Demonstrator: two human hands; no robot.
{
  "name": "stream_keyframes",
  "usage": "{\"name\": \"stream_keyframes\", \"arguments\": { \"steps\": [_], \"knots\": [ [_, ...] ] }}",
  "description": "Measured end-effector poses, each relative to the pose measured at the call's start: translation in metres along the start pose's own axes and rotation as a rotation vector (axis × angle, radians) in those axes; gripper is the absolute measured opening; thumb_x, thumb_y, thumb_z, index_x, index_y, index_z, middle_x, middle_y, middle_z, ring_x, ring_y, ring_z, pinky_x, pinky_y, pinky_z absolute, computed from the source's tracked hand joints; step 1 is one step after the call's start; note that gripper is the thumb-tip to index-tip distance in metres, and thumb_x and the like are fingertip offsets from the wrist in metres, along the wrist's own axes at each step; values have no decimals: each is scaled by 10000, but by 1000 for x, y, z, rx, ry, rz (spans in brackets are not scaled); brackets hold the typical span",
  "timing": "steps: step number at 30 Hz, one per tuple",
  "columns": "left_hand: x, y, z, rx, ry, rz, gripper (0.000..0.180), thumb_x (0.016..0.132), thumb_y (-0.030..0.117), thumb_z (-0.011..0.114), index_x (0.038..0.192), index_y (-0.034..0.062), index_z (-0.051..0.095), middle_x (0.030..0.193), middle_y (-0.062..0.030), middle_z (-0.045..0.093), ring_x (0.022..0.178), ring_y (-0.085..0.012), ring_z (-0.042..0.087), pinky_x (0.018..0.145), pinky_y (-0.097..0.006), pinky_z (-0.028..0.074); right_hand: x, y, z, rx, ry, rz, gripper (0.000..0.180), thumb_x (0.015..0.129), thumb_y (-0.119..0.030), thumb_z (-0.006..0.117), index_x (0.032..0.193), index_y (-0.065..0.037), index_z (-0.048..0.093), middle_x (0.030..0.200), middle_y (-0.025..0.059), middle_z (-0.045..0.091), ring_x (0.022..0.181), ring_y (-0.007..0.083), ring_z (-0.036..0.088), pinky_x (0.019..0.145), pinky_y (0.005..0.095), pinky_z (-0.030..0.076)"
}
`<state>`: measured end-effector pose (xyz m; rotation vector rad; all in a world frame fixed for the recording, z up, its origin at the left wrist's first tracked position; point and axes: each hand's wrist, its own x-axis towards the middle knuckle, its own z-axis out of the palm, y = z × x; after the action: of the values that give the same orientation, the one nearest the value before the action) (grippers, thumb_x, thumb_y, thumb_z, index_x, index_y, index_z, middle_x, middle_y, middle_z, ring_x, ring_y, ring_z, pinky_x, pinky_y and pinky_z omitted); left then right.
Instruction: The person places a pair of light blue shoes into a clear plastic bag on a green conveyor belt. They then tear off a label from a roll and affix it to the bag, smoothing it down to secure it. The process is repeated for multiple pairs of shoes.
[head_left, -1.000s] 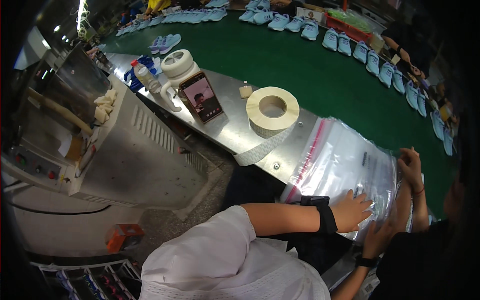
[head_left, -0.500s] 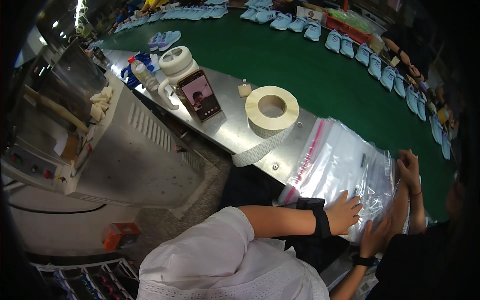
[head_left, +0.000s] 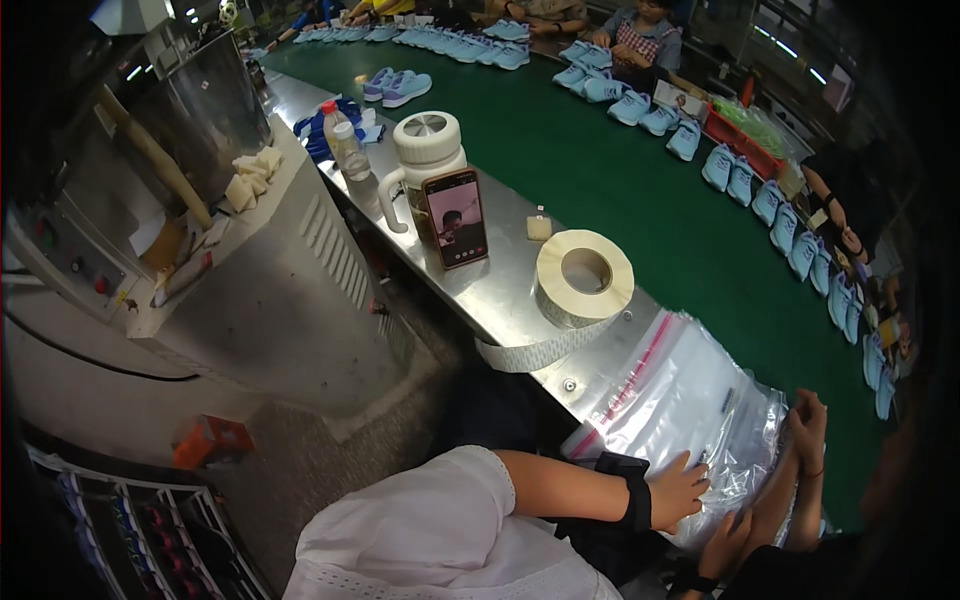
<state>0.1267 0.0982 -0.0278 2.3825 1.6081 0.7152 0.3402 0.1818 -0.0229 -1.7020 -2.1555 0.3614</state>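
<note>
My left hand (head_left: pixel 678 492), a black strap round its wrist, lies with spread fingers on a stack of clear plastic bags (head_left: pixel 670 375). A pink strip runs along one edge of the bags. At their near right edge is my right hand (head_left: pixel 725 543), with a dark band at the wrist. Its fingers look stretched out and apart, partly in shadow, and nothing shows held. A co-worker's hand (head_left: pixel 807 425) with a thin bracelet is raised at the far right edge of the bags. Beyond the bags, a roll of cream labels (head_left: pixel 560 295) trails a loose strip on the metal ledge.
A phone (head_left: pixel 457 220) leans on a white jug (head_left: pixel 428 138) beside a clear bottle (head_left: pixel 350 155). Light blue shoes (head_left: pixel 740 180) line the far side of the green belt (head_left: pixel 590 170), near a red basket (head_left: pixel 745 140). A metal machine (head_left: pixel 290 270) stands at left.
The view has shifted, so the bench and belt appear lower and more people show at the far side. My left hand stays spread on the bags, with my right hand still beside their edge.
</note>
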Motion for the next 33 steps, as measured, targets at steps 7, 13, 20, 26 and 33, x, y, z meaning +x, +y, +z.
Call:
{"name": "stream_keyframes", "arguments": {
  "steps": [7, 13, 20, 26, 33],
  "knots": [
    [-12, -1, -26, -121, 41, -54, 581, 722, 419, 692, 1170, 75, 561, 1368, -154, 384, 1319, -335, 269, 1003, -581, 257, -6, 6, 7, -61, 129, -165, 432, 929, -184, 451, 1305, 26, 413, 1312, 234, 460, 1196, 343, 455, 1004, 384, 346],
    [-106, -44, -101, -193, 565, -274, 554, 747, 224, 677, 1224, 14, 491, 1313, -193, 425, 1208, -343, 414, 988, -451, 343, -50, -50, -43, -12, 161, -191, 429, 916, -200, 507, 1251, 67, 477, 1247, 247, 514, 1171, 343, 487, 1001, 361, 362],
    [-188, -96, -137, 68, 400, -906, 465, 764, 161, 650, 1190, 40, 509, 987, -118, 601, 957, -283, 551, 848, -418, 401, -73, -161, -16, 351, -83, -396, 306, 829, 31, 497, 1129, 43, 555, 1141, 124, 571, 941, 175, 555, 764, 257, 420],
    [-181, -90, -127, -500, 82, -979, 260, 851, 195, 614, 1044, 25, 570, 811, -90, 615, 737, -99, 561, 645, -252, 453, -82, -225, 54, 740, -765, -377, 262, 827, -75, 602, 1073, 15, 588, 895, 107, 627, 699, 158, 575, 594, 256, 448],
    [-163, -84, -138, -1269, 114, -995, 251, 918, 225, 539, 1030, 1, 519, 843, -35, 565, 766, -97, 577, 623, -251, 505, -83, -244, 82, 1234, -961, 107, 105, 918, -129, 556, 884, -30, 559, 762, -31, 528, 677, 41, 439, 638, 190, 358]
  ]
}}
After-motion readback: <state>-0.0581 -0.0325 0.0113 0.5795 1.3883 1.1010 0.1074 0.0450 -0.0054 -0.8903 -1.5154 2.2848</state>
